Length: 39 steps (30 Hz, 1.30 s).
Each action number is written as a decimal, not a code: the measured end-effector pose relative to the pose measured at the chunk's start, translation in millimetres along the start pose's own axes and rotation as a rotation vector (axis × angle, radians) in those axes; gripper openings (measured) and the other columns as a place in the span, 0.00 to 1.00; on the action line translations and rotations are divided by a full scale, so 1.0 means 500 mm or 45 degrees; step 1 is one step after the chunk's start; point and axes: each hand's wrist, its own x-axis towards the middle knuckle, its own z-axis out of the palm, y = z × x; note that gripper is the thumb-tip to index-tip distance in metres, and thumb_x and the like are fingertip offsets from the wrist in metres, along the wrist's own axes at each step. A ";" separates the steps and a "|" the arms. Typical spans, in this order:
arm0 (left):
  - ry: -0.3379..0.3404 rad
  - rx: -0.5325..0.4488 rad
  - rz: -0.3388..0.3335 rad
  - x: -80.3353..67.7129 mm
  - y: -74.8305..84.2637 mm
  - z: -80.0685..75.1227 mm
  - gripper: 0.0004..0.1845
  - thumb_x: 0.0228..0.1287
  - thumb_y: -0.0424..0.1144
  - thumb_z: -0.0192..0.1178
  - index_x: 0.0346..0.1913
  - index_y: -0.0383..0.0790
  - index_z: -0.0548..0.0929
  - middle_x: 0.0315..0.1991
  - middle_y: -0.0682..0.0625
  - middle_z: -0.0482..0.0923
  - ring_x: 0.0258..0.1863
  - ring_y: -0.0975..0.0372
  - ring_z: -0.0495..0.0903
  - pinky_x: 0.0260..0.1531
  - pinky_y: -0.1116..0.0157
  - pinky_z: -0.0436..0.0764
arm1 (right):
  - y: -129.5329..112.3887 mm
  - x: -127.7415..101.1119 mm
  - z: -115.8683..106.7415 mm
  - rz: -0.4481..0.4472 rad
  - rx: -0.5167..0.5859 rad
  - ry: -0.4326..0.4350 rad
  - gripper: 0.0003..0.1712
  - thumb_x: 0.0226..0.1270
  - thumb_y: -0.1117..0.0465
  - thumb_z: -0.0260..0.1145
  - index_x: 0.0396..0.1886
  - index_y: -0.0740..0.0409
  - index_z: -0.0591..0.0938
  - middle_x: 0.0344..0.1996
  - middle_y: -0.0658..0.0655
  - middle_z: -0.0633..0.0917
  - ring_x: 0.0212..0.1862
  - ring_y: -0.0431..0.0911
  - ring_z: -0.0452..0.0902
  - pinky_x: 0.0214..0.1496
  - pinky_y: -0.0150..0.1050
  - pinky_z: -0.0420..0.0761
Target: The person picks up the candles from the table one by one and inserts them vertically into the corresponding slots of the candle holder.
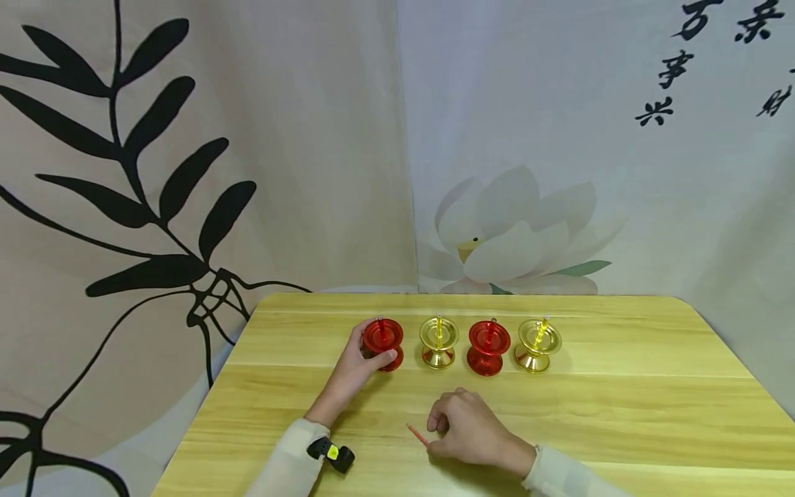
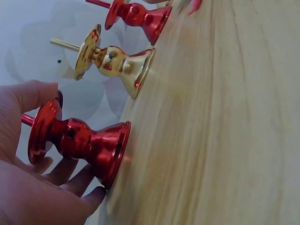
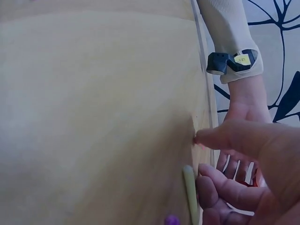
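My left hand (image 1: 360,355) grips a shiny red candle holder (image 1: 383,336) at the left end of a row. In the left wrist view its thumb (image 2: 40,93) lies on the saucer rim and its fingers curl under toward the flared base. My right hand (image 1: 468,428), fingers bent, is low over the table nearer the front. A slim pink stick (image 1: 417,435) reaches out leftward from its thumb tip. The right wrist view shows a pale yellow stick (image 3: 190,194) along the bent fingers and a purple rounded tip (image 3: 172,220) at the lower edge.
Right of the gripped holder stand a gold candle holder (image 1: 438,343), another red one (image 1: 488,347) and another gold one (image 1: 537,345), all upright with center spikes. They stand toward the back of the wooden table (image 1: 621,400). A printed curtain (image 1: 348,172) hangs behind it.
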 end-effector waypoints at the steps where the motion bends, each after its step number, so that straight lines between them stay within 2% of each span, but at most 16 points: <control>1: 0.004 0.004 -0.001 0.000 -0.001 0.000 0.44 0.72 0.33 0.73 0.84 0.36 0.62 0.76 0.33 0.72 0.75 0.39 0.73 0.71 0.43 0.75 | 0.000 0.001 -0.001 0.004 0.009 -0.008 0.14 0.45 0.58 0.87 0.27 0.44 0.87 0.24 0.35 0.79 0.33 0.33 0.69 0.43 0.37 0.72; 8: 0.017 0.016 -0.012 -0.001 -0.003 0.001 0.44 0.73 0.33 0.73 0.84 0.36 0.61 0.75 0.32 0.72 0.74 0.39 0.74 0.70 0.43 0.76 | -0.005 0.007 -0.001 -0.036 0.034 -0.057 0.15 0.47 0.59 0.90 0.28 0.45 0.89 0.25 0.33 0.81 0.34 0.31 0.71 0.43 0.35 0.73; 13: 0.007 -0.011 -0.004 0.001 -0.004 0.002 0.44 0.72 0.33 0.73 0.84 0.36 0.61 0.75 0.32 0.72 0.74 0.39 0.74 0.71 0.43 0.76 | -0.009 0.012 -0.001 -0.077 0.050 -0.083 0.13 0.49 0.64 0.89 0.27 0.46 0.91 0.22 0.31 0.82 0.31 0.26 0.74 0.44 0.32 0.75; 18: 0.001 -0.040 0.002 0.002 -0.004 0.003 0.43 0.72 0.33 0.73 0.83 0.37 0.63 0.75 0.33 0.73 0.74 0.40 0.74 0.70 0.44 0.76 | -0.012 0.017 0.003 -0.079 0.108 -0.120 0.13 0.50 0.70 0.85 0.27 0.49 0.92 0.21 0.31 0.83 0.28 0.24 0.77 0.36 0.26 0.79; 26: -0.006 -0.027 0.017 0.005 -0.004 0.009 0.42 0.73 0.33 0.73 0.83 0.36 0.63 0.74 0.33 0.74 0.73 0.40 0.75 0.69 0.44 0.77 | -0.021 0.019 0.003 -0.069 0.142 -0.145 0.13 0.46 0.70 0.83 0.26 0.48 0.91 0.19 0.30 0.81 0.25 0.25 0.76 0.32 0.25 0.78; 34: -0.010 -0.034 0.006 0.007 -0.007 0.012 0.42 0.72 0.33 0.74 0.82 0.38 0.65 0.74 0.34 0.74 0.72 0.40 0.76 0.67 0.47 0.80 | -0.026 0.032 -0.007 -0.099 0.212 -0.062 0.12 0.48 0.73 0.76 0.24 0.49 0.89 0.18 0.31 0.80 0.23 0.25 0.74 0.28 0.26 0.78; 39: -0.010 -0.052 0.010 0.011 -0.010 0.013 0.41 0.71 0.33 0.75 0.82 0.38 0.66 0.73 0.35 0.76 0.71 0.42 0.77 0.65 0.49 0.81 | -0.029 0.049 -0.019 -0.095 0.236 0.004 0.13 0.48 0.72 0.74 0.24 0.47 0.86 0.19 0.33 0.81 0.24 0.26 0.75 0.29 0.27 0.78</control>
